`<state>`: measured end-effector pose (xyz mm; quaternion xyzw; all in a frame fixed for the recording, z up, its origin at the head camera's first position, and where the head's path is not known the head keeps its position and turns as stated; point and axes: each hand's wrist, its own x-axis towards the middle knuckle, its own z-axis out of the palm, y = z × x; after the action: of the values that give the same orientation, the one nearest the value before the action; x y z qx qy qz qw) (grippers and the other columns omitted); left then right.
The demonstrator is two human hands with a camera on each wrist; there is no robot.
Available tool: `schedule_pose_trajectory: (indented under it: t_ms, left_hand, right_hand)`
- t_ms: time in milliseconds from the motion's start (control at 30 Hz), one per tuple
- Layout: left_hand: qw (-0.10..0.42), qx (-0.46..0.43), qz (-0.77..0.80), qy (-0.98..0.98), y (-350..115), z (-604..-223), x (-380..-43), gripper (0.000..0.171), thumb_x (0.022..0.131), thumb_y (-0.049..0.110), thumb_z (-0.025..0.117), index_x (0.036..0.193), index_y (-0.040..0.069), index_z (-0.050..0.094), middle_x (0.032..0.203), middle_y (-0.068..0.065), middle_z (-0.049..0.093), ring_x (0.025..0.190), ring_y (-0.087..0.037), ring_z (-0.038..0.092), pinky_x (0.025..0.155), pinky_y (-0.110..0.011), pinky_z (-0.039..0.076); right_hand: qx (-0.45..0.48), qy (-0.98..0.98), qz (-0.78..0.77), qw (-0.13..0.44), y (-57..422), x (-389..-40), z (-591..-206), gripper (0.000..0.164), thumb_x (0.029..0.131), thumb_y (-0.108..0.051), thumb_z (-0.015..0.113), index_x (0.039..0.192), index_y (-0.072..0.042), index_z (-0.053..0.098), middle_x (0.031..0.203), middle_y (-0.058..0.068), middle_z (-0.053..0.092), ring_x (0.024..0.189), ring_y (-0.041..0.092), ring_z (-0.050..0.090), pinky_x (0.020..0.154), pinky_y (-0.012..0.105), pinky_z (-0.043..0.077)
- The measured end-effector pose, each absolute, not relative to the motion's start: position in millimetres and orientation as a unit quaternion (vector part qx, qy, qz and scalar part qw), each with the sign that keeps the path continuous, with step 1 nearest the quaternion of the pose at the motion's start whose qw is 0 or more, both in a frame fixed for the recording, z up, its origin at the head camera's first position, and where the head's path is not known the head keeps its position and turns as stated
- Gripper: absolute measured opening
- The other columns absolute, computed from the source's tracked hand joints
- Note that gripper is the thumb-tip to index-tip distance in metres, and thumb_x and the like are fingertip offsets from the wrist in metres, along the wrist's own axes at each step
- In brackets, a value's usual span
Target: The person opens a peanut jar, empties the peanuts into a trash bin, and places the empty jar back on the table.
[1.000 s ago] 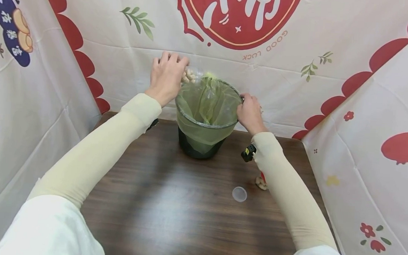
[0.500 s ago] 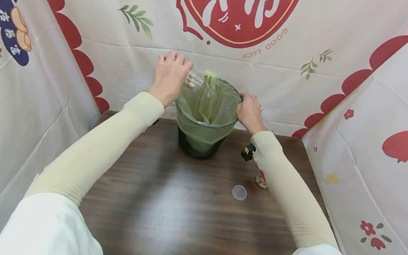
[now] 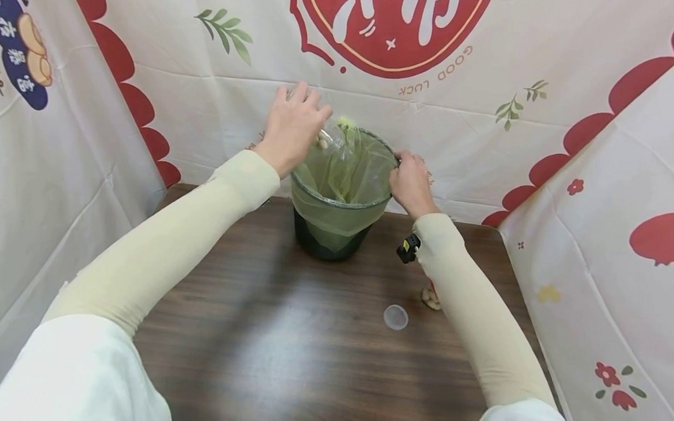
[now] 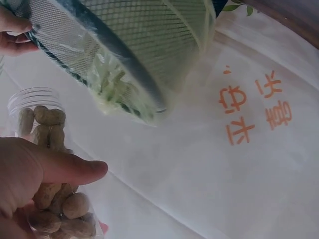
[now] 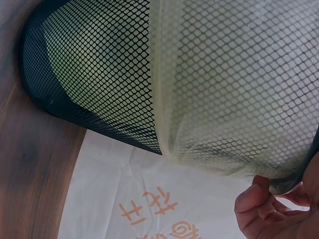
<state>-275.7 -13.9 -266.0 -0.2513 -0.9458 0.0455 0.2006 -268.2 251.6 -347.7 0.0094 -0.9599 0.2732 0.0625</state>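
My left hand (image 3: 297, 127) holds a clear plastic jar (image 4: 35, 95) with an uncapped threaded neck, tilted beside the bin's left rim. Unshelled peanuts (image 4: 76, 205) fill much of it, partly hidden behind my thumb. A dark mesh trash bin (image 3: 326, 249) stands at the back of the table, lined with a thin yellow-green bag (image 3: 336, 226) folded over the rim. A bunched, knotted part of the bag (image 3: 345, 154) gathers at the far side. My right hand (image 3: 411, 184) grips the bin's right rim, fingers curled over its edge.
On the brown wooden table (image 3: 284, 354) lies a round translucent lid (image 3: 395, 317). Close to my right forearm are small tan lumps (image 3: 431, 298) with a bit of red, partly covered by the sleeve. Printed white cloth (image 3: 204, 121) surrounds the table's back and sides.
My left hand has moved right with the jar, bringing its mouth over the bin's left rim. The right hand keeps its grip on the rim, and the bin has stayed put.
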Motion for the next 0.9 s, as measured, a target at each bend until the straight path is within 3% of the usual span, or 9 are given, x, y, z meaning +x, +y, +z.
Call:
schedule_pose_trajectory:
  t_ms: [267,400,633,900]
  left_hand:
    - [0.198,-0.265,0.108,-0.938,-5.6,-264.0,-269.0,0.034,0.099,0.012,0.076,0.131,0.011,0.065,0.134,-0.014,0.062,0.131,-0.035,0.049,0.108,-0.052,0.044]
    - [0.187,-0.266,0.124,-0.937,-5.7,-265.0,-269.0,0.044,0.093,0.010,0.078,0.134,0.011,0.063,0.138,-0.014,0.060,0.135,-0.035,0.047,0.111,-0.054,0.042]
    - [0.205,-0.272,0.116,-0.933,-4.5,-263.8,-268.2,0.038,0.096,0.008,0.075,0.133,0.011,0.066,0.137,-0.015,0.062,0.136,-0.036,0.048,0.111,-0.054,0.042]
    - [0.207,-0.279,0.119,-0.930,-1.9,-261.9,-268.1,0.043,0.092,0.008,0.077,0.134,0.010,0.067,0.137,-0.017,0.061,0.139,-0.037,0.046,0.115,-0.056,0.040]
  right_hand:
    - [0.010,-0.960,0.272,0.065,251.6,-268.0,-346.9,0.050,0.108,-0.003,0.039,0.156,0.005,0.048,0.151,0.032,0.053,0.144,0.047,0.048,0.116,0.061,0.044]
    - [0.008,-0.961,0.270,0.063,250.7,-267.1,-345.9,0.051,0.107,-0.003,0.039,0.156,0.005,0.048,0.151,0.032,0.053,0.144,0.048,0.047,0.116,0.061,0.044]
    - [0.010,-0.959,0.274,0.069,250.1,-266.5,-344.8,0.051,0.106,-0.002,0.038,0.154,0.006,0.050,0.151,0.034,0.053,0.145,0.048,0.047,0.119,0.061,0.042]
    - [0.010,-0.961,0.265,0.082,248.1,-269.0,-346.0,0.050,0.103,-0.002,0.040,0.151,0.008,0.053,0.148,0.035,0.055,0.145,0.049,0.047,0.121,0.060,0.041]
